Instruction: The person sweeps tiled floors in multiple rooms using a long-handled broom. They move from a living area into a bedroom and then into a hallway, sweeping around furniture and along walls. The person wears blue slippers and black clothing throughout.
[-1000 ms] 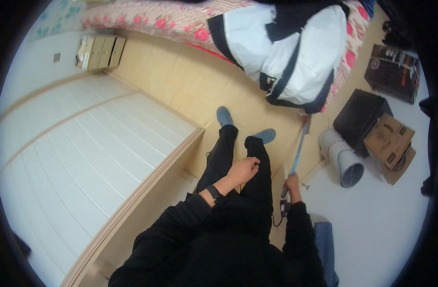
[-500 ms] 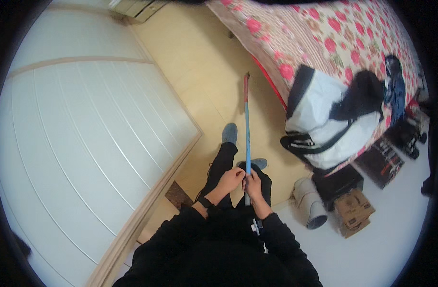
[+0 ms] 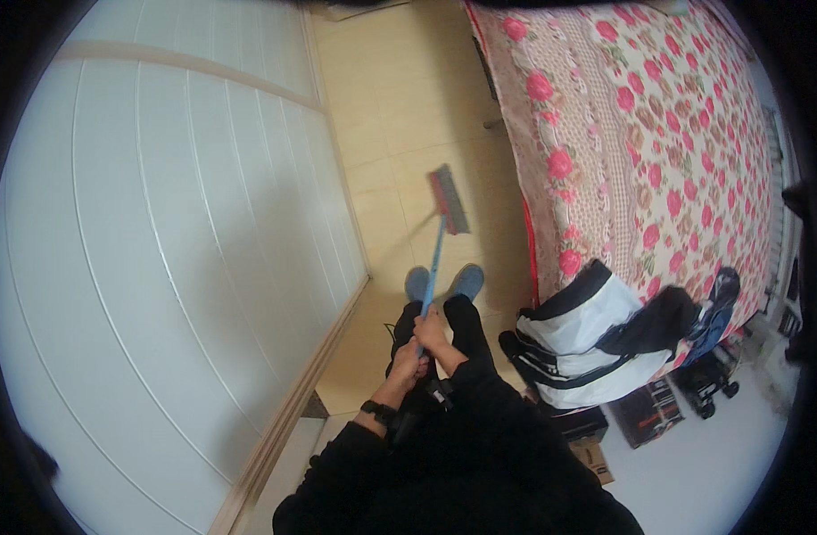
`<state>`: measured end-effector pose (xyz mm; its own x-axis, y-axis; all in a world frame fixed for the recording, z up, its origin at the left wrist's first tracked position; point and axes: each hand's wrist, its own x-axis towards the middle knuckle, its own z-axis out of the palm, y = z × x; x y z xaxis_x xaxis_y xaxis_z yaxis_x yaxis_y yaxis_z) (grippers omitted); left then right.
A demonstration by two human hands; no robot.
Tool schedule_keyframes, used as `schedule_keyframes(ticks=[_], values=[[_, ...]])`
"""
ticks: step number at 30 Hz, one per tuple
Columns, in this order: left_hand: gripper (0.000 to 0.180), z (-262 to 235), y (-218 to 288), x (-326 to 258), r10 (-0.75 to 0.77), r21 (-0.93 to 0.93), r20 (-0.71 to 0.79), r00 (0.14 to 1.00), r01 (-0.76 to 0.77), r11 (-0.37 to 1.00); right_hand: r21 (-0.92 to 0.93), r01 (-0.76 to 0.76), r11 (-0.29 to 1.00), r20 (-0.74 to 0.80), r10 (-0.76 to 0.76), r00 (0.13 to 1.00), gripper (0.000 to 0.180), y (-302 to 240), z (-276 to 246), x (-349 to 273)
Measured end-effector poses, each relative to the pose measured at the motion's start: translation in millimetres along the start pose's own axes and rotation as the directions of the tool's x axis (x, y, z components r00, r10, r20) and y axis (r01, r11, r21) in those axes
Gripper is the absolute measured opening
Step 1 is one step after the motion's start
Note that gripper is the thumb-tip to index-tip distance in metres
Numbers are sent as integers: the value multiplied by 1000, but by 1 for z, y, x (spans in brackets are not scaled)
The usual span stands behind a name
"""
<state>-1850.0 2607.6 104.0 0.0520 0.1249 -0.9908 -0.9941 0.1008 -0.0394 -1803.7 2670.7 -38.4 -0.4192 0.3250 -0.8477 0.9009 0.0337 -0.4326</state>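
A broom with a blue handle slants away from my body between my two feet. Its broad head, red along one side with grey bristles, is over the tiled floor; whether it touches the tiles I cannot tell. My right hand is wrapped round the handle in front of my knees. Lower down, close to the handle's near end, my left hand grips it too, a dark band on that wrist.
A white panelled wardrobe front runs along the left. At right stands a bed with a floral cover; a white and black jacket lies over its near corner. Boxes sit beside the bed. Pale tiled floor lies between.
My view has shifted, showing more of the bed. The broom head has come nearer and turned broadside. My left hand, earlier beside the handle, is now closed round its near end.
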Motion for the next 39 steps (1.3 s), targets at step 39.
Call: schedule_keyframes(ticks=[39], values=[[37,182,544,113,691,-319,-45,722,-666,675,-780,471,413,384,-279,880,68,-573,-172,465]])
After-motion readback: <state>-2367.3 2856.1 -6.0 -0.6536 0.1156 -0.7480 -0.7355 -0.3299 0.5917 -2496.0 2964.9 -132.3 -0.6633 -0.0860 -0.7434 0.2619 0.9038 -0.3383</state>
